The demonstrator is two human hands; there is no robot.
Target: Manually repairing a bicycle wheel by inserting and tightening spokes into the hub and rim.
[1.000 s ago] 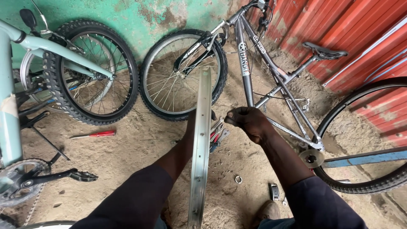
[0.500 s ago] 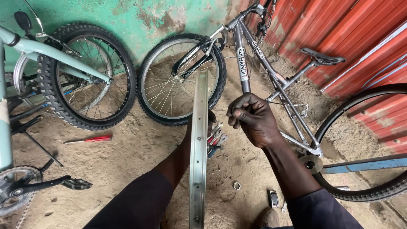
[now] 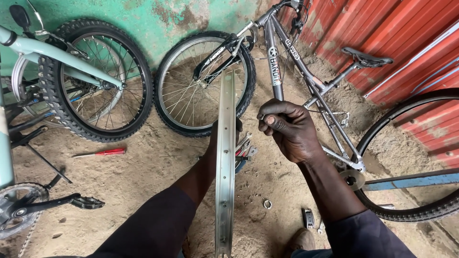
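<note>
- while the bare metal wheel rim (image 3: pixel 225 162) stands on edge on the sandy ground (image 3: pixel 143 181), it runs straight up the middle of the head view, between the person's two forearms.
- left hand (image 3: pixel 216 136) sits behind the rim, mostly hidden by it; fingers appear to reach around the rim's far side, but whether they close on it cannot be told.
- right hand (image 3: pixel 289 129) is raised just right of the rim, apart from it, fingers curled in with thumb and fingertips pinched together; anything held between them is too small to make out.
- a cluster of spanners (image 3: pixel 245 150) lies on the ground just right of the rim, below the right hand.
- a red-handled screwdriver (image 3: pixel 101 153) lies well to the left.
- a small metal nut (image 3: pixel 267 204) lies near the rim's lower part.
- a grey bicycle (image 3: pixel 287 62) leans against the red corrugated wall (image 3: pixel 411 43) behind; a pale blue bicycle (image 3: pixel 57 52) stands at left.
</note>
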